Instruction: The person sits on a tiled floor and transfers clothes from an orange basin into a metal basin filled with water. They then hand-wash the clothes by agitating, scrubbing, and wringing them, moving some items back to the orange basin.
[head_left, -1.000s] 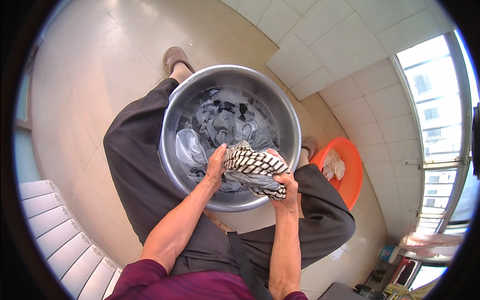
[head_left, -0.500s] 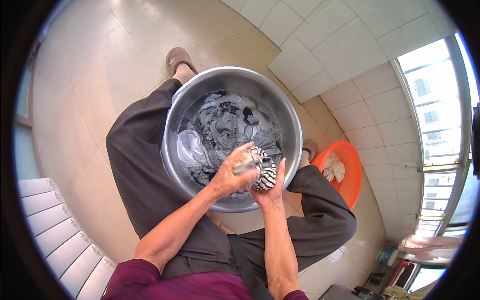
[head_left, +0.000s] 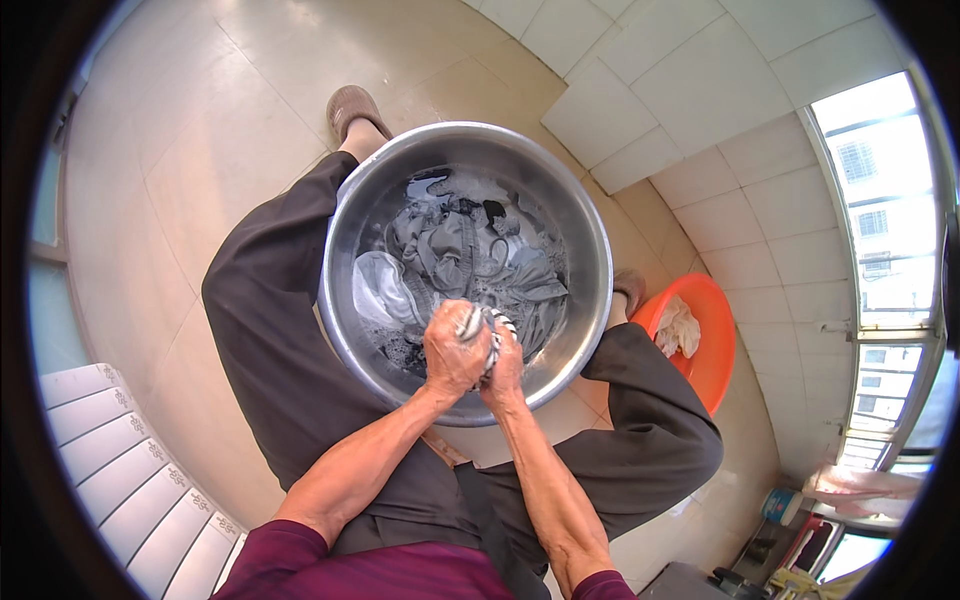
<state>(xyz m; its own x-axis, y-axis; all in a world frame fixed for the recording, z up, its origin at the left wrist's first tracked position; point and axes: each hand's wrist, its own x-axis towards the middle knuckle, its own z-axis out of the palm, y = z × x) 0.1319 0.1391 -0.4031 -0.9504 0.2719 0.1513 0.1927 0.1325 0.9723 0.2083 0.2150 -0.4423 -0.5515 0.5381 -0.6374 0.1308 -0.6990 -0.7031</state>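
Note:
Over the near side of a large metal basin (head_left: 590, 300), my left hand (head_left: 456, 350) and my right hand (head_left: 506, 362) are both closed round a black-and-white striped cloth (head_left: 488, 328). The hands press side by side, and most of the cloth is bunched up out of sight inside them. Wet grey and dark clothes (head_left: 440, 245) lie in sudsy water in the basin. A white garment (head_left: 382, 288) floats at its left side, near my left hand.
To the right of the basin an orange tub (head_left: 712, 350) holds a pale cloth (head_left: 678, 328). My legs are spread either side of the basin. A tiled wall (head_left: 690, 90) and a barred window (head_left: 880, 220) rise at right; white ribbed panels (head_left: 130, 470) stand at lower left.
My hands have come together, moving a little left. The striped cloth, spread between them before, is now squeezed into a tight bunch. The view has shifted slightly.

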